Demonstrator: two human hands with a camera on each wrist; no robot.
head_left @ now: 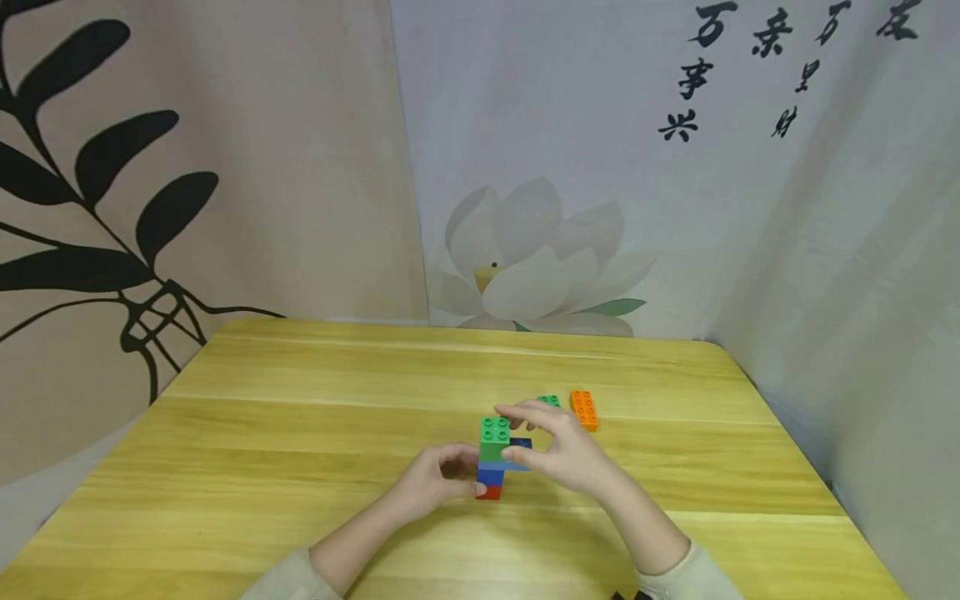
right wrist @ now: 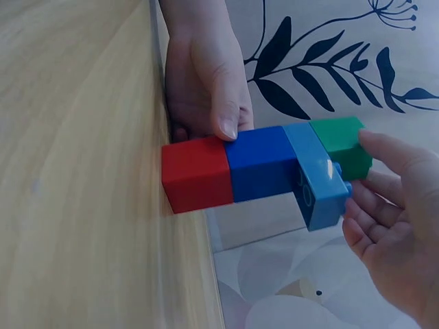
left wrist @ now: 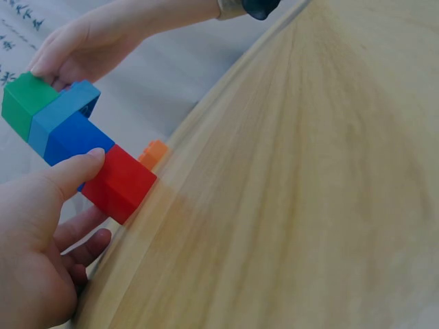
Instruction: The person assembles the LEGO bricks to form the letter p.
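A stack of toy building bricks stands upright on the table in front of me. From the bottom it has a red brick (right wrist: 197, 177), a blue brick (right wrist: 262, 164), a light blue brick (right wrist: 321, 179) overhanging on one side, and a green brick (head_left: 494, 440) on top. My left hand (head_left: 433, 483) pinches the stack low down, its thumb across the joint between red and blue; its index finger is partly hidden behind the bricks. Around the top green brick, my right hand (head_left: 562, 446) has its thumb against the side and its fingertips toward the far side.
Beyond my right hand, an orange brick (head_left: 583, 411) lies on the wooden table (head_left: 300, 417). Another green brick (head_left: 550, 400) sits beside it, partly covered by the hand. Printed curtains (head_left: 562, 125) hang behind the table's far edge.
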